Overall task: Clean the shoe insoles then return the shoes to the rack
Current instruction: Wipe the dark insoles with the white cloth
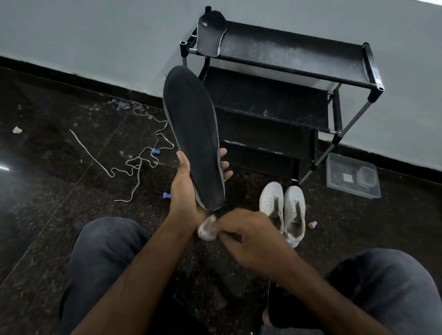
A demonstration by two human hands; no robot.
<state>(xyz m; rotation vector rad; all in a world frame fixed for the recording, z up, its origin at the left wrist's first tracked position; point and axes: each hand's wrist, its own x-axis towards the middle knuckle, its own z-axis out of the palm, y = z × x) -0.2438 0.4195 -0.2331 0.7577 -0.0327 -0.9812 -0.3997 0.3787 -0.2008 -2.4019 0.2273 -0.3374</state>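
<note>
Insole, dark and grey-edged, stands upright in the left hand, thumb and fingers curled round its heel end. Below that heel the right hand pinches a white cloth. White shoes sit beside the rack; bare floor lies leftward.

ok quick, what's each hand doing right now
left hand: grip closed around the heel end of the black insole, holding it up.
right hand: grip closed on a whitish cloth just below the insole's heel.
</note>
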